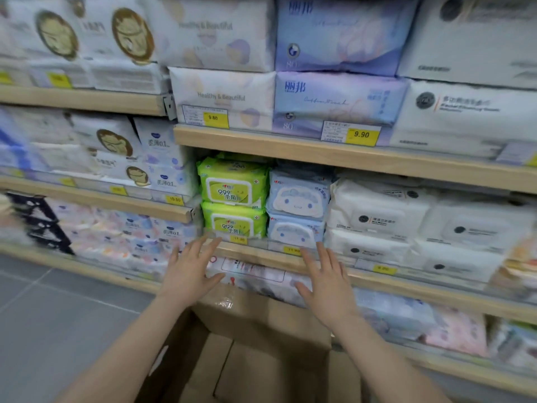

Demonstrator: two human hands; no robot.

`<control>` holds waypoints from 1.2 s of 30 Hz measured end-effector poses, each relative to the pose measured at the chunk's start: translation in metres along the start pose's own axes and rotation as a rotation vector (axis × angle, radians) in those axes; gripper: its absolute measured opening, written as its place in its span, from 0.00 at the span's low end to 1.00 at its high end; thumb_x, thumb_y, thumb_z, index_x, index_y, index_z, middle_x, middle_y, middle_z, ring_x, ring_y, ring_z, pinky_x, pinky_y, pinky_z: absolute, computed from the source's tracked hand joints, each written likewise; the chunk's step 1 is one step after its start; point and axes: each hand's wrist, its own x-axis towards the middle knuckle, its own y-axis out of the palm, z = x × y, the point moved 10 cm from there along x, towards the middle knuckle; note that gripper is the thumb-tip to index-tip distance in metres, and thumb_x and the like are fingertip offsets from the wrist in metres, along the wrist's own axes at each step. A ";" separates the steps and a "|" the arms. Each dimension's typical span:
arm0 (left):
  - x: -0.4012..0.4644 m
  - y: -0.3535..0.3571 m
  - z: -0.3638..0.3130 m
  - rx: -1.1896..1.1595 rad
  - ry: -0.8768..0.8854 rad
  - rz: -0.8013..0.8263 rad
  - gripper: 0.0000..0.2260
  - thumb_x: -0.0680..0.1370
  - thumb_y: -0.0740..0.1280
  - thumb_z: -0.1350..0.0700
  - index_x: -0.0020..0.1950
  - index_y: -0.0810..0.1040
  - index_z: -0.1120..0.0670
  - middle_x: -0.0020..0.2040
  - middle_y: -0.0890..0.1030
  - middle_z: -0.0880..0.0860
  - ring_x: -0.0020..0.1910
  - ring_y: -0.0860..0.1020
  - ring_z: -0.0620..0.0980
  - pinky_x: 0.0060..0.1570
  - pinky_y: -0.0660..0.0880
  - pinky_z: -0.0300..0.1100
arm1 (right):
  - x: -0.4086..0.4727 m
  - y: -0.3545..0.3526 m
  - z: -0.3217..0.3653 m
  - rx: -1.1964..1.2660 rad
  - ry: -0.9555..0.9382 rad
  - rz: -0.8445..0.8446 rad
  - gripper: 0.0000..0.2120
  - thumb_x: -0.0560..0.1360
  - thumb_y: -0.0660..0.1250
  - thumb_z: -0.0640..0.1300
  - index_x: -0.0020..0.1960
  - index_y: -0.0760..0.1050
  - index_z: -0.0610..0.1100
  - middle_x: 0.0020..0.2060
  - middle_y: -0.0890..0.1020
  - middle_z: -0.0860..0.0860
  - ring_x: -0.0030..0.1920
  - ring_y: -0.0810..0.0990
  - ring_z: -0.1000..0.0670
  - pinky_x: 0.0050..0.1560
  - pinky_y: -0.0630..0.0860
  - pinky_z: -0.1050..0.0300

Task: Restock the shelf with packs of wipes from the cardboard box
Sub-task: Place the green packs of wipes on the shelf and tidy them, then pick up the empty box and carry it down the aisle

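Two green packs of wipes (pixel 234 196) are stacked on the wooden shelf (pixel 261 253), with two light blue packs (pixel 297 212) stacked right beside them. My left hand (pixel 190 270) hovers just below the green stack, fingers spread and holding nothing. My right hand (pixel 327 282) is spread the same way below the blue stack, also holding nothing. The open cardboard box (pixel 261 350) sits on the floor under my forearms; only its brown bottom and flaps show inside. A white pack (pixel 252 270) on the lower shelf lies between my hands.
White packs (pixel 377 216) fill the shelf to the right. Larger tissue packs (pixel 340 103) with yellow price tags sit on the shelf above. More packs line the left shelves (pixel 96 196). A dark crate (pixel 40 222) stands far left. Grey floor tiles (pixel 58 315) lie at the left.
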 end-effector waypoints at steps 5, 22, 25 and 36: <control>-0.073 0.042 0.041 0.010 -0.114 0.165 0.34 0.69 0.72 0.43 0.72 0.64 0.48 0.68 0.71 0.58 0.65 0.70 0.62 0.62 0.65 0.66 | -0.065 0.058 -0.022 0.013 0.128 0.118 0.32 0.76 0.62 0.56 0.76 0.55 0.50 0.74 0.60 0.40 0.73 0.60 0.38 0.68 0.62 0.39; -0.219 0.189 0.163 -0.085 -0.541 0.720 0.40 0.75 0.58 0.70 0.74 0.38 0.43 0.77 0.47 0.58 0.69 0.64 0.64 0.65 0.67 0.56 | -0.152 0.204 -0.047 0.153 0.432 0.473 0.42 0.74 0.54 0.26 0.76 0.33 0.51 0.76 0.41 0.43 0.75 0.48 0.39 0.71 0.60 0.47; -0.227 0.185 0.174 -0.150 -0.593 0.688 0.41 0.74 0.58 0.72 0.75 0.40 0.43 0.76 0.53 0.59 0.69 0.64 0.62 0.66 0.66 0.55 | -0.139 0.204 -0.030 0.209 0.371 0.401 0.43 0.73 0.54 0.26 0.75 0.33 0.51 0.76 0.40 0.44 0.76 0.47 0.41 0.71 0.59 0.49; -0.245 0.001 0.232 -0.097 -0.811 0.360 0.39 0.75 0.57 0.71 0.75 0.45 0.40 0.70 0.63 0.60 0.61 0.71 0.61 0.54 0.72 0.52 | -0.055 0.129 0.085 0.519 0.067 0.219 0.40 0.74 0.62 0.33 0.77 0.40 0.42 0.77 0.49 0.44 0.73 0.61 0.43 0.71 0.61 0.50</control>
